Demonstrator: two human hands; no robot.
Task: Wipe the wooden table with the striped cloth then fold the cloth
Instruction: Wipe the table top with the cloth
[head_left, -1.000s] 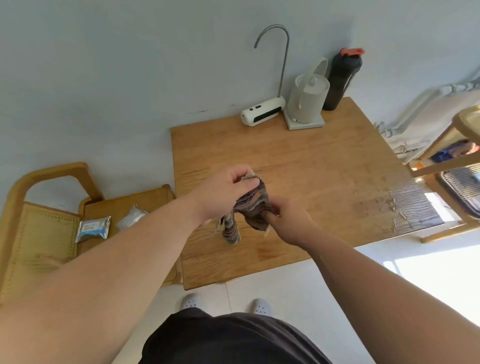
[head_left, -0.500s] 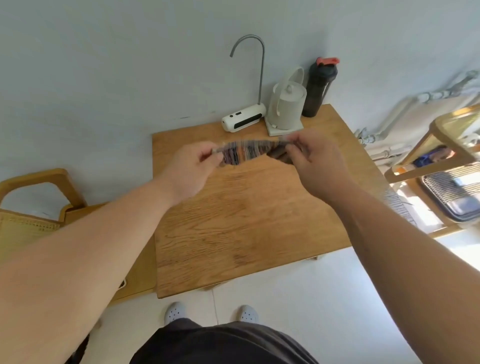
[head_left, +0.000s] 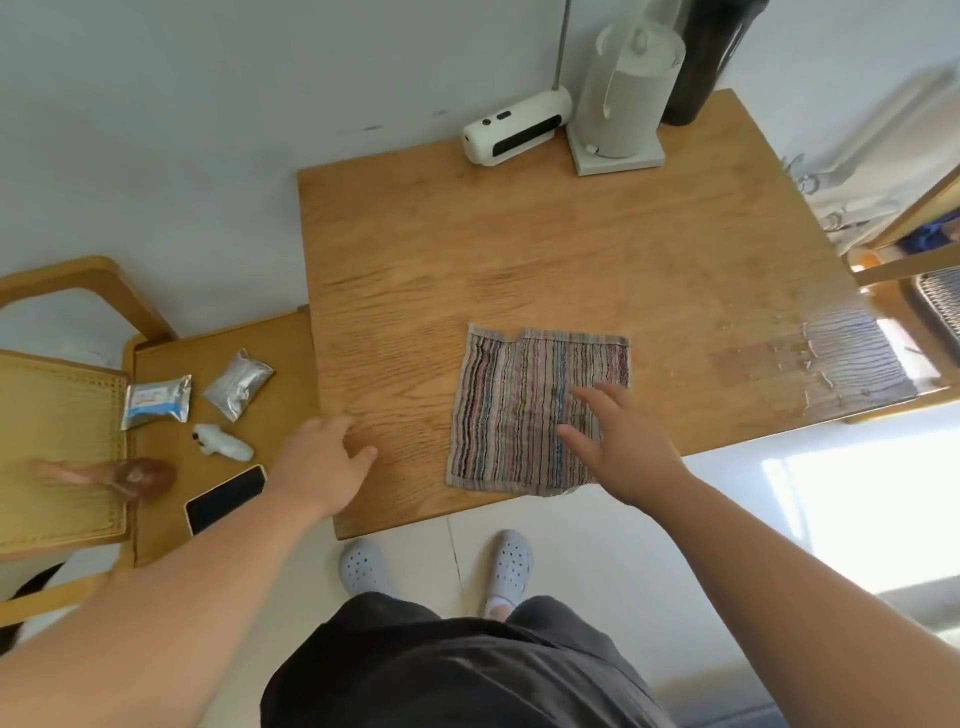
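Your striped cloth (head_left: 524, 410) lies spread flat, one layer, on the wooden table (head_left: 519, 249), nr the near edge & a bit right of centre. Stripes run near-to-far. Its near-right corner sticks out just past the table edge; far edge has a small notch toward the left.

Your right hand (head_left: 623, 447) is over the cloth's near-right part, fingers (head_left: 597, 395) spread apart & straight, gripping nothing. Can't tell if the palm actually presses the fabric or sits just above it.

Your left hand (head_left: 322, 467) is at the table's near-left area, left of the cloth & apart from it, fingers loose, nothing in it. It's blurred, so contact w/ the wood is unclear.

Table's right side has a wet, shiny patch (head_left: 831, 358). Along the far edge: white dispenser (head_left: 514, 130) w/ a thin metal spout, pale kettle (head_left: 623, 88) on its base just right of it, dark bottle (head_left: 711, 62) behind the kettle.

Left of the table, a lower side table (head_left: 291, 353) has two foil packets (head_left: 239, 383), a small white item, a black phone (head_left: 226, 498) & a blurred brown thing.
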